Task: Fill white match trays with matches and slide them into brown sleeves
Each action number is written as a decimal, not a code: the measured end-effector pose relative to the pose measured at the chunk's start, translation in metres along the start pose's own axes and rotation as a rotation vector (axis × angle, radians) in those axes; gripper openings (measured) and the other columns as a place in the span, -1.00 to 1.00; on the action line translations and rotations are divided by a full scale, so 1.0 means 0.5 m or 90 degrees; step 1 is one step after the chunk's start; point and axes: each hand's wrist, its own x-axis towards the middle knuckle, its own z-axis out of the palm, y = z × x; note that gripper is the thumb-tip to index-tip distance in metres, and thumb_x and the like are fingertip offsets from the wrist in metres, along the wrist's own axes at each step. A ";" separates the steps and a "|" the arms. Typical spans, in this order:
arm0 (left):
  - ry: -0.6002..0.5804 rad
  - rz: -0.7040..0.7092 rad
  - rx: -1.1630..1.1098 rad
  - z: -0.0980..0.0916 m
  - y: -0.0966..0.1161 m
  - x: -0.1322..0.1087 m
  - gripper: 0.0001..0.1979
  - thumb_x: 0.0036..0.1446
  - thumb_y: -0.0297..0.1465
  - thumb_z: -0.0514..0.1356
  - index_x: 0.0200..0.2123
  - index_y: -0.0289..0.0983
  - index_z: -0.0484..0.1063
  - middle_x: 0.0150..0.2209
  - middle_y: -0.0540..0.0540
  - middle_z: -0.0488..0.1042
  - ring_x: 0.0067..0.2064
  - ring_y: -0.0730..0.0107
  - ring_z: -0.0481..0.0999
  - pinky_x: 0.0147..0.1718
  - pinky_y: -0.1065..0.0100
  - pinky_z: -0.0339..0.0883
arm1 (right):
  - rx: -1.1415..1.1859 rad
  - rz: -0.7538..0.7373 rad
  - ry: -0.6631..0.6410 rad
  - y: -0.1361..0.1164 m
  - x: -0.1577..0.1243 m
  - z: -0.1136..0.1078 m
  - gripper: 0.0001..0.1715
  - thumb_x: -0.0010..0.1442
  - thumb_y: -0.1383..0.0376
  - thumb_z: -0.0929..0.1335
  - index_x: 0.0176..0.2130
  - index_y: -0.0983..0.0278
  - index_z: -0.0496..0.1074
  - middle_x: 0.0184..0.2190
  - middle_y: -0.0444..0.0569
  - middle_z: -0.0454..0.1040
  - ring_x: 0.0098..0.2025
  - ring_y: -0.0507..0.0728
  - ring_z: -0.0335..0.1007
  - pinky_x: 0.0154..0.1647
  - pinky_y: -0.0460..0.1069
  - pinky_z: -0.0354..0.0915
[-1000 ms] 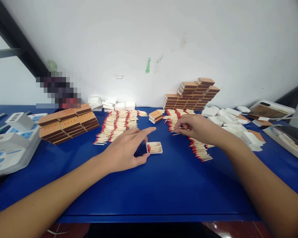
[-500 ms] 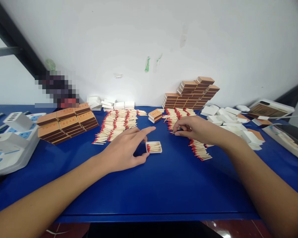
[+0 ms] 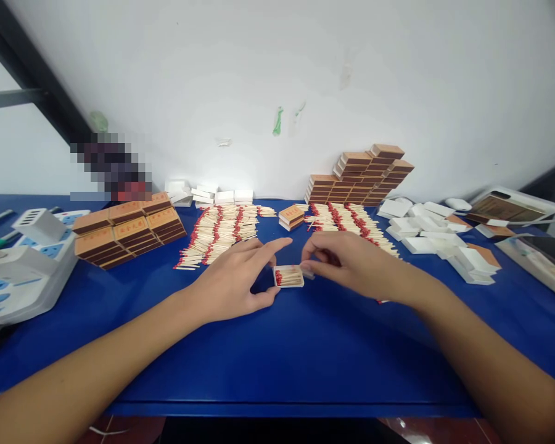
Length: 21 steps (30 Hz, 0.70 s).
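A small white matchbox tray [image 3: 296,285] holds a layer of matches [image 3: 287,275], red heads toward the left. My left hand [image 3: 235,274] grips the tray's left end between thumb and a finger, with the index finger stretched out above. At the tray's right end is my right hand [image 3: 342,259], thumb and fingers pinched together; whatever is between them is too small to make out. Behind it spreads the right pile of red-headed matches [image 3: 346,217], partly covered by the hand. An orange matchbox [image 3: 291,216] lies beyond the tray.
Another match pile [image 3: 226,228] lies left. Stacked matchboxes stand at left [image 3: 129,231] and against the wall [image 3: 361,179]. White trays [image 3: 425,225] are heaped at right, with more trays [image 3: 206,193] behind the left pile. A power strip [image 3: 32,265] occupies the left edge.
My right hand has moved left and toward me, from the right match pile to the tray's right end. My left hand has stayed at the tray.
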 end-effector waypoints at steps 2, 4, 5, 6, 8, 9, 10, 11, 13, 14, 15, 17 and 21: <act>0.004 0.001 0.002 0.001 0.000 0.000 -0.25 0.24 -0.38 0.31 0.44 -0.14 0.13 0.00 -0.07 0.58 0.05 0.14 0.53 0.07 0.10 0.47 | 0.003 -0.026 0.004 -0.025 0.000 0.023 -0.77 0.45 0.14 0.34 -0.22 0.20 0.47 -0.36 -0.11 0.45 -0.35 0.09 0.32 -0.32 0.00 0.15; 0.004 -0.001 0.003 0.001 -0.001 0.001 -0.25 0.25 -0.38 0.31 0.44 -0.15 0.13 0.00 -0.08 0.58 0.05 0.14 0.53 0.08 0.10 0.46 | -0.003 -0.045 0.006 -0.037 0.000 0.037 -0.80 0.46 0.19 0.33 -0.21 0.21 0.46 -0.32 -0.09 0.48 -0.31 0.09 0.34 -0.29 -0.01 0.16; 0.004 -0.001 0.004 0.001 -0.001 0.001 -0.26 0.25 -0.37 0.31 0.43 -0.16 0.13 -0.01 -0.08 0.58 0.05 0.14 0.53 0.09 0.09 0.46 | -0.008 -0.048 0.013 -0.038 0.000 0.040 -0.81 0.46 0.21 0.32 -0.21 0.22 0.45 -0.31 -0.08 0.48 -0.31 0.09 0.34 -0.29 -0.01 0.16; 0.003 -0.002 0.006 0.000 -0.001 0.002 -0.26 0.25 -0.37 0.31 0.43 -0.16 0.13 -0.02 -0.08 0.58 0.05 0.14 0.53 0.09 0.09 0.45 | -0.013 -0.047 0.024 -0.036 -0.001 0.039 -0.82 0.46 0.22 0.32 -0.20 0.22 0.45 -0.31 -0.08 0.48 -0.31 0.09 0.34 -0.29 -0.01 0.16; 0.001 -0.002 0.006 -0.001 -0.001 0.003 -0.26 0.26 -0.37 0.31 0.44 -0.15 0.12 -0.03 -0.07 0.59 0.05 0.13 0.53 0.11 0.07 0.44 | -0.022 -0.036 0.047 -0.029 -0.003 0.028 -0.83 0.44 0.21 0.33 -0.21 0.21 0.46 -0.36 -0.09 0.46 -0.34 0.09 0.33 -0.31 0.00 0.15; -0.002 -0.002 0.005 -0.001 -0.001 0.003 -0.26 0.26 -0.37 0.31 0.44 -0.15 0.12 -0.03 -0.07 0.59 0.06 0.13 0.53 0.11 0.07 0.44 | -0.026 -0.030 0.049 -0.025 -0.004 0.020 -0.82 0.43 0.20 0.34 -0.22 0.20 0.47 -0.37 -0.09 0.45 -0.35 0.10 0.32 -0.32 0.00 0.14; -0.004 -0.003 0.002 -0.002 -0.001 0.003 -0.26 0.26 -0.37 0.30 0.44 -0.15 0.11 -0.03 -0.07 0.59 0.07 0.12 0.53 0.11 0.07 0.44 | -0.029 -0.026 0.042 -0.021 -0.006 0.012 -0.81 0.42 0.18 0.34 -0.23 0.20 0.48 -0.38 -0.08 0.45 -0.35 0.10 0.32 -0.32 0.01 0.14; -0.007 -0.004 -0.001 -0.002 -0.001 0.003 -0.26 0.27 -0.37 0.30 0.44 -0.14 0.11 -0.03 -0.07 0.59 0.07 0.12 0.53 0.11 0.07 0.44 | -0.030 -0.024 0.026 -0.018 -0.007 0.006 -0.81 0.40 0.17 0.35 -0.22 0.20 0.49 -0.37 -0.07 0.46 -0.35 0.11 0.33 -0.32 0.02 0.14; -0.008 -0.006 -0.003 -0.002 -0.001 0.003 -0.25 0.27 -0.37 0.30 0.45 -0.13 0.10 -0.02 -0.06 0.60 0.08 0.12 0.53 0.11 0.08 0.44 | -0.029 -0.024 -0.020 -0.013 -0.009 -0.001 -0.83 0.39 0.18 0.36 -0.22 0.19 0.50 -0.34 -0.06 0.48 -0.33 0.12 0.34 -0.31 0.02 0.16; -0.008 -0.007 -0.002 -0.002 -0.001 0.003 -0.25 0.27 -0.37 0.30 0.45 -0.12 0.10 -0.02 -0.07 0.59 0.07 0.12 0.53 0.11 0.08 0.44 | -0.026 -0.025 -0.040 -0.012 -0.010 -0.002 -0.84 0.38 0.19 0.35 -0.22 0.19 0.50 -0.32 -0.05 0.49 -0.31 0.12 0.35 -0.31 0.03 0.17; -0.007 -0.008 -0.001 -0.002 -0.001 0.002 -0.25 0.26 -0.37 0.30 0.45 -0.12 0.10 -0.02 -0.07 0.59 0.07 0.12 0.53 0.10 0.08 0.45 | -0.024 -0.025 -0.055 -0.012 -0.010 -0.001 -0.85 0.38 0.21 0.35 -0.23 0.19 0.49 -0.30 -0.05 0.50 -0.31 0.12 0.35 -0.30 0.03 0.17; -0.006 -0.009 -0.001 -0.001 -0.001 0.002 -0.25 0.26 -0.37 0.30 0.45 -0.12 0.10 -0.01 -0.07 0.59 0.07 0.13 0.53 0.11 0.08 0.45 | -0.020 -0.026 -0.066 -0.012 -0.009 0.006 -0.85 0.39 0.24 0.33 -0.26 0.19 0.46 -0.30 -0.06 0.50 -0.30 0.12 0.35 -0.29 0.03 0.18; -0.005 -0.007 -0.005 -0.002 0.000 0.002 -0.25 0.27 -0.38 0.30 0.45 -0.11 0.10 -0.01 -0.07 0.59 0.07 0.13 0.53 0.13 0.08 0.43 | -0.010 -0.031 -0.060 -0.018 -0.007 0.022 -0.85 0.40 0.26 0.32 -0.25 0.19 0.43 -0.29 -0.06 0.52 -0.28 0.12 0.37 -0.27 0.02 0.18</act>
